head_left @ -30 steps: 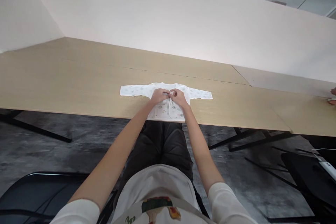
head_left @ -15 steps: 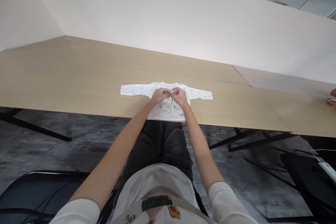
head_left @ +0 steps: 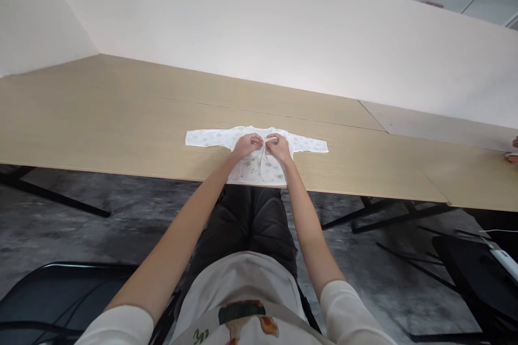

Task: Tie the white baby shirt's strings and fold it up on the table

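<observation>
A small white baby shirt (head_left: 253,168) with a scattered print lies spread on the table, both sleeves stretched out sideways and its hem at the near edge. My left hand (head_left: 247,145) pinches the front opening near the neck from the left. From the right, my right hand (head_left: 279,146) grips the other side of the same opening, fingertips close to those of the left. Whatever small fastening may be between the fingertips is too small to make out. Below the hands the front edge curves down towards the hem.
The light wooden table (head_left: 121,118) runs across the view, with a white partition (head_left: 243,21) behind it. Another person's hand (head_left: 513,151) shows at the far right edge. Black chairs (head_left: 60,296) stand on both sides of me, and a white power strip (head_left: 504,261) lies at right.
My fingertips have shifted slightly at the shirt's front opening, and the right hand has drawn a little to the right. The front edge now curves more. The sleeves stay put.
</observation>
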### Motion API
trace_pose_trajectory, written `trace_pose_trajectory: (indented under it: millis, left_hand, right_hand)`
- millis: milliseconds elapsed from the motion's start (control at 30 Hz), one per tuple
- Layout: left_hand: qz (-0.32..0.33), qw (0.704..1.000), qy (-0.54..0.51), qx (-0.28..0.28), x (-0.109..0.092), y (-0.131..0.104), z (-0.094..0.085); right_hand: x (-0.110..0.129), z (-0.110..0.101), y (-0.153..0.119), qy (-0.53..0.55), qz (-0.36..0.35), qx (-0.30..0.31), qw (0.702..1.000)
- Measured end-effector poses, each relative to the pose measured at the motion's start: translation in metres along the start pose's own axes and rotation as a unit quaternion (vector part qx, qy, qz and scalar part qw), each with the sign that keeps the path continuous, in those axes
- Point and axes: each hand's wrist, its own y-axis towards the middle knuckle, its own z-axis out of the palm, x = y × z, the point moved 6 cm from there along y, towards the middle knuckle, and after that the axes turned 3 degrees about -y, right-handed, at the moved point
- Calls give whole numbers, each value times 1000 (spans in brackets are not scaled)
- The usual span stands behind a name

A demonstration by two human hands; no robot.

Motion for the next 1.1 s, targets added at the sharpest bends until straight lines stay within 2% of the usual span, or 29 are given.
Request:
trace_pose_trajectory:
  millis: [167,333,633,800,933,1033,1100]
  left_hand:
    - [-2,1000,4,-5,-6,-2,0]
    - [7,1000,14,-23,-10,-4,-3]
    - [28,998,49,-27,-6,-2,-2]
    - [33,986,163,-18,-17,-5,0]
    - [28,957,283,-53,-26,-8,0]
    - [26,941,329,-77,-29,-11,-2]
    - [35,938,337,-70,-30,-15,-4]
  right_hand:
    - [7,4,-3,-20,-25,26,999]
    - [12,6,-7,-51,-46,27,997]
    - [0,2,0,-56,24,-1,998]
    - [2,-1,-1,-120,17,0,993]
    - [8,2,-4,-173,-12,12,985]
    - [16,4,-5,-213,-37,14,976]
    - [22,6,-9,-245,-53,18,968]
